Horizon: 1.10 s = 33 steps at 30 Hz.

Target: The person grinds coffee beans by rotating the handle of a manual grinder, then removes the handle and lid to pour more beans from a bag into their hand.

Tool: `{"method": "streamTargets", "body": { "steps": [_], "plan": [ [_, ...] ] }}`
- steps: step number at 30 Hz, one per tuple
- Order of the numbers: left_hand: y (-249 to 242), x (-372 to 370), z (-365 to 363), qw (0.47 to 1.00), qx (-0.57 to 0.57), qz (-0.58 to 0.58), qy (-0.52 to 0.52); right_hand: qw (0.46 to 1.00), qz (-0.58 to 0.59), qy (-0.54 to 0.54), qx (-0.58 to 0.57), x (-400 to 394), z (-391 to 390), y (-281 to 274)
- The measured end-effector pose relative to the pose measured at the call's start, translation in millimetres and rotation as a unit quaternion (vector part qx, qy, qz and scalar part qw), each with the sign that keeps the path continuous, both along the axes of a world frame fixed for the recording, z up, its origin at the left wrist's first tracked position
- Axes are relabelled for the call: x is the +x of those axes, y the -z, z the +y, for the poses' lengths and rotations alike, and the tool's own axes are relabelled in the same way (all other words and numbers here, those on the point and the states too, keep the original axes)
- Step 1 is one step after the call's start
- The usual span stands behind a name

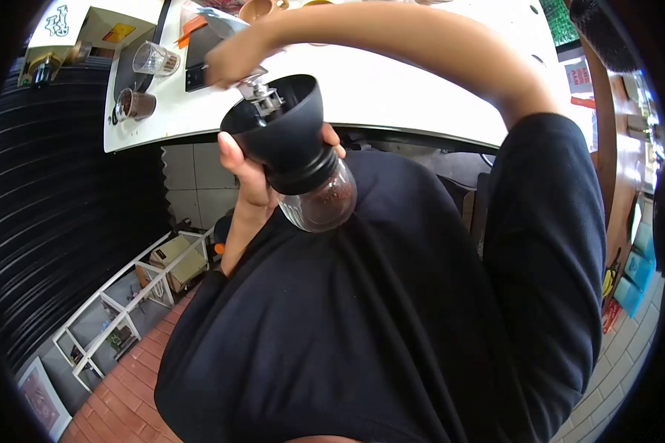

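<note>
- Your left hand [254,179] wraps its fingers around the grinder [294,142], tilted before the table's [399,92] near edge, apparently steadying it.
- Your blurred right hand [236,60] curls around the crank [261,93], seemingly for leverage.

The tilted grinder [284,136] is held by the left hand [253,179]; its crank [258,90] is gripped by the right hand [236,60]. Two glasses [154,59] are positioned left on the counter [391,92].
</note>
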<state>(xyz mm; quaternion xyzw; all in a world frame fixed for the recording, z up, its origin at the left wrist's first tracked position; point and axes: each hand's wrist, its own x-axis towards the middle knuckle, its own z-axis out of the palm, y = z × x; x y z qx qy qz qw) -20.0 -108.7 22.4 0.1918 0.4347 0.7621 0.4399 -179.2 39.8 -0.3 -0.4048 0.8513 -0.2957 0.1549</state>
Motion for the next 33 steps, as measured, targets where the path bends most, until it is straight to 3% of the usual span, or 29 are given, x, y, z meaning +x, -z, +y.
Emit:
{"method": "streamTargets", "body": {
  "steps": [1,2,3,4,6,7,8,9,10,12,13,15,16,17,18,19,21,22,23,24,25,26,27,28,30,32,33],
  "plan": [
    [1,2,-4,0.999,0.006,-0.033,-0.04,0.999,0.028,-0.027,0.005,11,27,21],
    [6,0,-6,0.992,0.055,-0.101,-0.059,0.998,-0.036,0.028,0.037,38,52,17],
    [11,-3,-11,0.988,0.055,-0.133,-0.059,0.999,0.031,0.017,-0.017,64,73,17],
    [15,-5,-16,0.983,0.054,-0.167,-0.06,0.98,-0.138,0.143,-0.032,92,77,-12],
    [15,-4,-16,0.987,0.064,-0.137,-0.057,0.944,-0.097,0.285,-0.132,132,82,-36],
    [15,-1,-19,0.991,0.066,-0.106,-0.045,0.958,0.005,0.239,-0.157,132,93,-32],
    [17,-2,-24,0.994,0.062,-0.081,-0.029,0.974,-0.056,0.212,-0.052,144,91,-79],
    [19,-3,-27,0.996,0.033,-0.078,-0.034,0.976,-0.023,0.172,-0.134,159,93,-91],
    [20,-5,-29,0.997,0.005,-0.073,-0.035,0.952,-0.028,0.208,-0.224,178,82,-100],
    [18,-2,-18,0.995,0.072,-0.059,-0.033,0.94,0.073,0.132,-0.306,198,62,-117],
    [27,-9,-20,0.995,0.071,-0.062,-0.029,0.953,-0.017,0.113,-0.28,195,49,-147],
    [66,-43,-25,0.965,-0.031,0.196,0.17,0.954,0.018,0.083,-0.288,170,8,-144],
    [73,-53,-22,0.905,-0.077,0.324,0.266,0.976,0.025,0.026,-0.215,157,-8,-151],
    [15,2,3,0.998,-0.053,0.021,0.022,0.989,0.031,-0.03,-0.139,146,-21,-160],
    [10,4,5,0.999,-0.022,0.009,0.047,0.993,-0.037,-0.001,-0.115,139,-32,-169],
    [8,7,6,0.998,-0.002,0.004,0.055,0.985,0.028,-0.07,-0.158,103,-56,-141],
    [-7,13,2,0.998,-0.013,0.032,0.061,0.97,0.171,-0.147,-0.094,30,-76,-79],
    [-2,11,-2,0.998,0.006,0.028,0.047,0.988,0.116,-0.102,-0.02,25,-57,-68],
    [4,12,-6,0.999,0.017,0.015,0.026,0.949,0.248,-0.183,-0.063,-18,-44,6],
    [8,13,-12,1.0,0.028,0.003,0.003,0.891,0.387,-0.231,-0.051,-9,-16,14],
    [11,12,-18,0.998,0.052,-0.017,-0.009,0.968,0.222,-0.114,0.013,10,5,26],
    [15,11,-24,0.994,0.078,-0.067,-0.04,0.951,0.274,-0.139,-0.033,38,38,14],
    [23,8,-30,0.989,0.089,-0.111,-0.046,0.999,0.018,0.036,-0.019,75,54,-5],
    [32,4,-37,0.982,0.099,-0.155,-0.051,0.974,-0.14,0.175,-0.011,111,62,-38],
    [39,1,-44,0.988,0.045,-0.147,-0.027,0.972,-0.104,0.202,-0.054,151,76,-66],
    [30,3,-35,0.994,0.072,-0.077,-0.026,0.951,-0.076,0.227,-0.196,190,68,-105],
    [20,5,-33,0.996,0.035,-0.077,-0.031,0.964,-0.022,0.194,-0.18,198,59,-117]
  ]
}}
